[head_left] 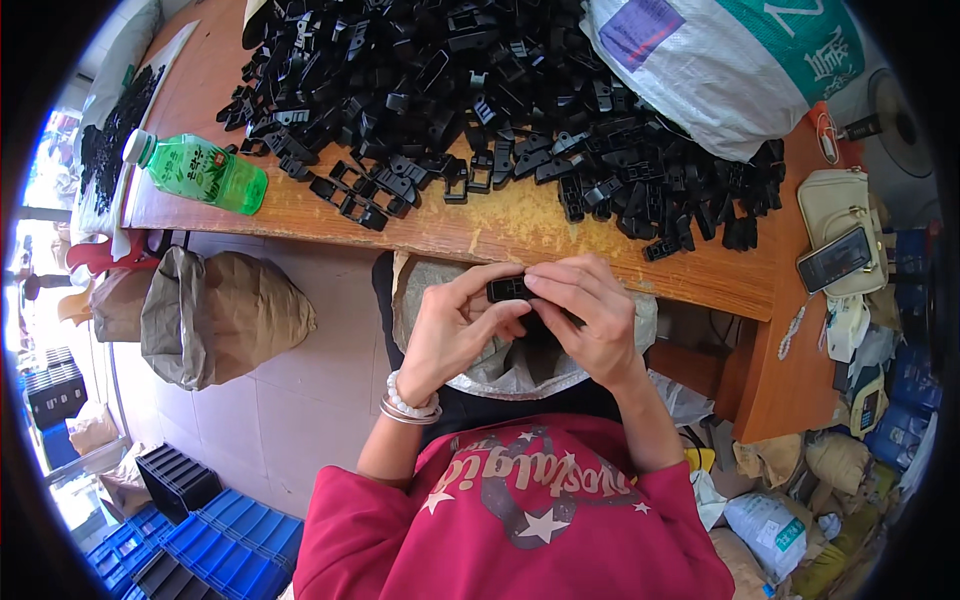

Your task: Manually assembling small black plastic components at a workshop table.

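Between my two hands is a small black plastic part (508,290), box-like with openings in it. My left hand (462,325) pinches it from the left between thumb and fingers. From the right, the fingertips of my right hand (592,318) press on the same part. Both hands are just in front of the table edge, above an open whitish sack (530,375) at my lap. A large heap of similar black plastic parts (430,90) covers the table (480,222) beyond my hands.
A green bottle (205,172) lies on the table's left side. A white and green woven sack (720,70) rests at the back right. On the right are a phone (834,259) and a beige bag (838,190). Brown sacks (235,310) and blue crates (230,545) stand on the floor at left.
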The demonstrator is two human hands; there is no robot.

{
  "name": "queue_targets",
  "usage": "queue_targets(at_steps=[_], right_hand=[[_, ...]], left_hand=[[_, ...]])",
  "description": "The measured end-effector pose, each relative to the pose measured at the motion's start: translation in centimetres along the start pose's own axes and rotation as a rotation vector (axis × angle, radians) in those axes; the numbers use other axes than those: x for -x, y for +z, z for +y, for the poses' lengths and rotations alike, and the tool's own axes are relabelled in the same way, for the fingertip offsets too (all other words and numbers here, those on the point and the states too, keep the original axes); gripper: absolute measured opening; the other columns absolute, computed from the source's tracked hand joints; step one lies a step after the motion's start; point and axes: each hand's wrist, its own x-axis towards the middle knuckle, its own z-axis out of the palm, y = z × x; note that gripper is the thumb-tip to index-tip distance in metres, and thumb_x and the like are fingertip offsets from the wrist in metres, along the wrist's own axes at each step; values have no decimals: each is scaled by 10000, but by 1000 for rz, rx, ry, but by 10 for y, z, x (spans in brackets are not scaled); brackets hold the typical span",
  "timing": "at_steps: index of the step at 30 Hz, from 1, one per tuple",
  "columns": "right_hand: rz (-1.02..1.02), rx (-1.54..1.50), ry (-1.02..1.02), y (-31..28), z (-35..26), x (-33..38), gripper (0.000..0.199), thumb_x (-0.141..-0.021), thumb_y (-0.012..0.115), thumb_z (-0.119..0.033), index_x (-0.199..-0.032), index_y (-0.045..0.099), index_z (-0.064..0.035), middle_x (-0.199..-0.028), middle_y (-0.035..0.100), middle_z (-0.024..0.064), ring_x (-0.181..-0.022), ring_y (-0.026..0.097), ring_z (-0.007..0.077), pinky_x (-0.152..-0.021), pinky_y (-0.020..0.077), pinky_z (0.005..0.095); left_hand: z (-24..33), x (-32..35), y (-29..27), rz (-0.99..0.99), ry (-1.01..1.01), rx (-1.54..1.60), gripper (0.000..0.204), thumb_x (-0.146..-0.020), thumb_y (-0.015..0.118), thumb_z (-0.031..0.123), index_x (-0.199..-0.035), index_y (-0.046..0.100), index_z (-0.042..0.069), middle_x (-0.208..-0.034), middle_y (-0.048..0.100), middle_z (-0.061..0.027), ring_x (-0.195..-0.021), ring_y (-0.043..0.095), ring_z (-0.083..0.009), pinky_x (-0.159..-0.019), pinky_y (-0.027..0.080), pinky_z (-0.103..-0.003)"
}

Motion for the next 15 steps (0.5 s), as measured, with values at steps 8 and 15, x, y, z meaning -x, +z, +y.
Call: queue_targets(at_steps=[8, 15], right_hand=[[18, -199, 317, 3, -8, 10, 315, -778, 686, 36, -1089, 646, 2, -1016, 645, 138, -919, 630, 267, -781, 506, 327], [-168, -73, 257, -22, 12, 9, 183, -771, 699, 14, -952, 667, 18, -926, 632, 113, -844, 608, 278, -733, 486, 338]], left_hand=[[-6, 4, 13, 28, 355, -215, 378, -840, 627, -27, -1208, 566, 32, -900, 668, -127, -707, 685, -199, -621, 524, -288], [-7, -14, -62, 587, 600, -866, 287, -789, 596, -56, -1064, 622, 25, -934, 624, -151, -802, 653, -289, -674, 525, -360]])
